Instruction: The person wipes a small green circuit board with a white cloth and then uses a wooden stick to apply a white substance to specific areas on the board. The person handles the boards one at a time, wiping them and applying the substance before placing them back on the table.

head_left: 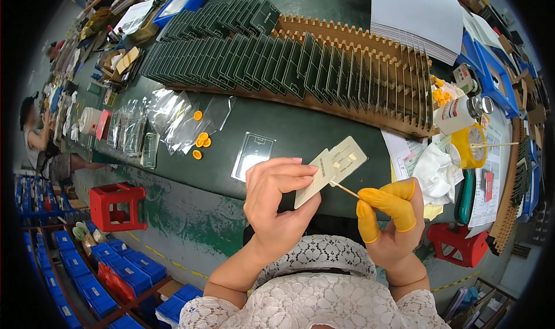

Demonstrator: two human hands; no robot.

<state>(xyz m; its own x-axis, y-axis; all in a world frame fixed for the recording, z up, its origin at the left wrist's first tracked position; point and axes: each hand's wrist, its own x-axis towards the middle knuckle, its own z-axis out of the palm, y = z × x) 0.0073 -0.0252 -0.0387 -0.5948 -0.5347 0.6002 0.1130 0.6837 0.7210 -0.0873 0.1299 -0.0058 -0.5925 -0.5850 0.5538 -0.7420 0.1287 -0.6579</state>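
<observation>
My left hand [274, 199] holds a thin cream-coloured card [351, 154] with small printing, tilted up before my chest. It looks like two overlapping pieces, though my fingers cover part of it. In my right hand [396, 216], which wears yellow finger cots on several fingers, a thin wooden swab stick [348, 189] is pinched between thumb and finger. The stick's tip touches or nearly touches the card's lower edge. Just beyond my left hand, a flat dark plate with white outlines [254, 154] lies on the green table [202, 181].
A brown slotted rack [347, 118] full of upright dark green plates [231, 63] spans the table. Loose orange finger cots [202, 138] lie left, near clear bags [173, 115]. At right stand a white bottle [454, 116], a yellow container [468, 144] and crumpled white cloth [435, 173].
</observation>
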